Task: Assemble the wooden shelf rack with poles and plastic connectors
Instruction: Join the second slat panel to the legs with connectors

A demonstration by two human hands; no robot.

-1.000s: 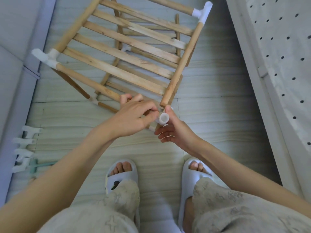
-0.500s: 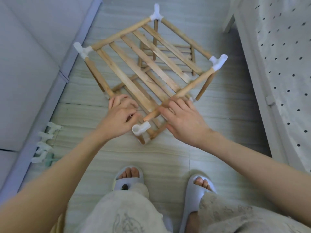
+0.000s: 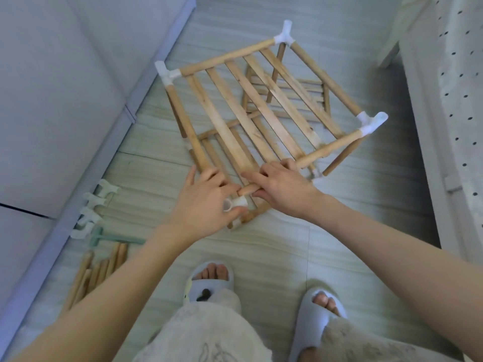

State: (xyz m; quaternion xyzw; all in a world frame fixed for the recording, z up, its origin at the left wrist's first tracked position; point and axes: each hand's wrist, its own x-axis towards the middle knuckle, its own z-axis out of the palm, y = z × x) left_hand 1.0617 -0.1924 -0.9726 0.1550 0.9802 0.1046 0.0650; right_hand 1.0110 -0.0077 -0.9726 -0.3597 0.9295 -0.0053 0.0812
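Observation:
The half-built wooden rack (image 3: 261,105) stands on the floor, its slatted top tier tilted toward me, with white plastic connectors at three corners, such as the right one (image 3: 371,124). At the near corner my left hand (image 3: 203,205) pinches a loose white connector (image 3: 235,203) just below the bare end of the front pole (image 3: 247,190). My right hand (image 3: 282,186) grips that front pole near its end. The left side pole (image 3: 188,129) runs down under my left fingers.
Several spare white connectors (image 3: 94,207) lie along the wall at the left, with a green tool (image 3: 104,239) and a bundle of loose wooden poles (image 3: 96,270) beside them. A white dotted bed edge (image 3: 444,126) borders the right. My slippered feet (image 3: 209,283) stand close below the rack.
The view has pulled back and the rack has swung round. The connector passed from my right hand to my left, and my right hand now grips the front pole.

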